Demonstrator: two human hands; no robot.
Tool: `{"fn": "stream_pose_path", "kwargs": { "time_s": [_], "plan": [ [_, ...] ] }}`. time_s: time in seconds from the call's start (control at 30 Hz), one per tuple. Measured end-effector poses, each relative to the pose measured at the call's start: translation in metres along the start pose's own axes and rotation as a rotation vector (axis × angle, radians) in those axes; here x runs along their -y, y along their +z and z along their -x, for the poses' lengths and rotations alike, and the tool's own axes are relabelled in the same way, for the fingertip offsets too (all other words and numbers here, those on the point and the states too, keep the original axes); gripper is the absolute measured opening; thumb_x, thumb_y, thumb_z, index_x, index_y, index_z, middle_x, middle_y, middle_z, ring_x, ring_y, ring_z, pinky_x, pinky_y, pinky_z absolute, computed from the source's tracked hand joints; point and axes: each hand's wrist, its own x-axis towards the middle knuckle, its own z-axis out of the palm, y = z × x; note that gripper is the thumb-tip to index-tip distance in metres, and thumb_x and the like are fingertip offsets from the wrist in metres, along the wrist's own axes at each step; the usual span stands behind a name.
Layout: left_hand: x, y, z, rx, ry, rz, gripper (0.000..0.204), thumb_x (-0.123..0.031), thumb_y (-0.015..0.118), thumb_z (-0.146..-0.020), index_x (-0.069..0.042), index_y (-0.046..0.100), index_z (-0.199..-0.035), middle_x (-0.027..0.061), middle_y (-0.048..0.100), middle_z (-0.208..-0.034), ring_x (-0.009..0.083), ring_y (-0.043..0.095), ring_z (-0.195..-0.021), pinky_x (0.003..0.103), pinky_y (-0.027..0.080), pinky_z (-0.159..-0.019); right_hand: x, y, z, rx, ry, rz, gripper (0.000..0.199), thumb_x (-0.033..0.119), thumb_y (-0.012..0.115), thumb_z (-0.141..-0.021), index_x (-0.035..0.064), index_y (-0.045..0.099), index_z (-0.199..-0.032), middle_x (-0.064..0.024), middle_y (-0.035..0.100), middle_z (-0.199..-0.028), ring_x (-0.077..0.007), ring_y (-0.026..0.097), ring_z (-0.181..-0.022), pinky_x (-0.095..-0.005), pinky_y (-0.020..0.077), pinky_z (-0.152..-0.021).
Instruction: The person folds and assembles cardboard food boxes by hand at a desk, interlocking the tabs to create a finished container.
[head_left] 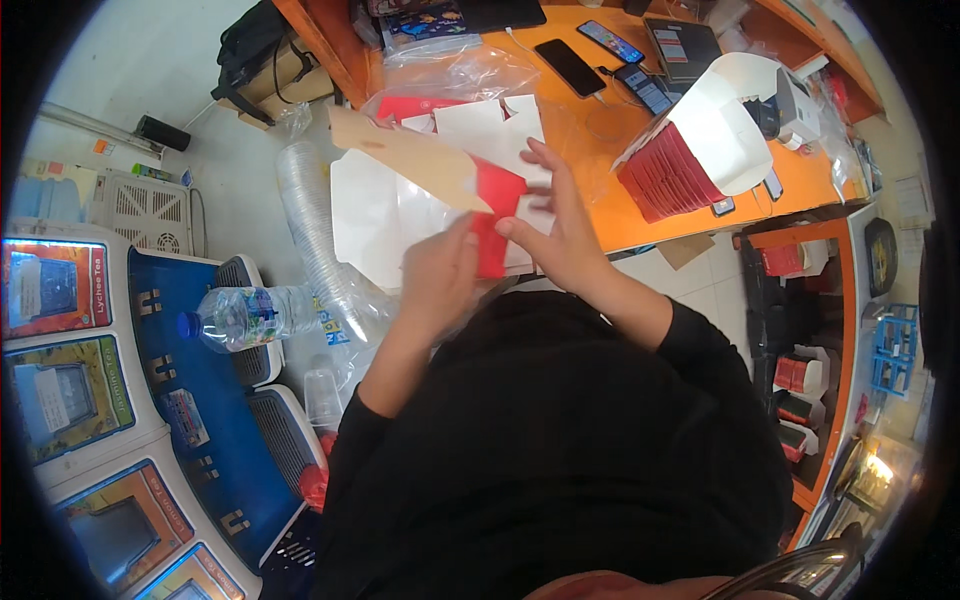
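In front of my body is a partly folded cardboard food carton [500, 190], red outside with a tan flap stretching to the upper left. My left hand [440, 270], a little blurred, pinches its lower left edge. At the right side, my right hand [565, 220] has its thumb on the red panel and its fingers about the edge, the index finger raised. Flat white carton blanks [370, 215] lie beneath it on the table. A tall nested stack of red and white cartons [680, 170] stands to the right.
Phones [568, 68] with cables lie at the back of the orange table [625, 215]. Left of the table are a sleeve of clear plastic cups [310, 215], a large water bottle [250, 315] and drink dispensers [70, 390]. A shelf [850, 330] holding more cartons stands at right.
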Motion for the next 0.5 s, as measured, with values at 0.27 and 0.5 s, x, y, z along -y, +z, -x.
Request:
{"fn": "stream_pose_path", "kwargs": {
  "time_s": [0.27, 0.5],
  "plan": [
    [0.037, -0.018, -0.006, -0.274, 0.204, -0.366, 0.029, -0.015, 0.062, -0.088, -0.003, 0.063, -0.114, 0.019, 0.059, -0.116, 0.0376, 0.053, -0.11, 0.048, 0.042, -0.094, -0.029, -0.034, 0.013, 0.384, 0.406, -0.548, 0.084, 0.019, 0.078, -0.079, 0.0112, 0.027, -0.146, -0.0066, 0.045, -0.134, -0.0163, 0.05, -0.116, -0.0315, 0.0472, -0.094],
    [0.038, -0.054, 0.011, -0.244, 0.053, -0.74, 0.016, -0.016, 0.063, -0.089, -0.002, 0.068, -0.097, 0.0129, 0.066, -0.089, 0.0305, 0.062, -0.086, 0.04, 0.047, -0.082, -0.032, -0.068, 0.032, 0.506, 0.466, -0.632, 0.092, 0.02, 0.085, -0.069, 0.0108, 0.033, -0.144, -0.0089, 0.044, -0.138, -0.0199, 0.043, -0.129, -0.0343, 0.0355, -0.108]
  ]
}}
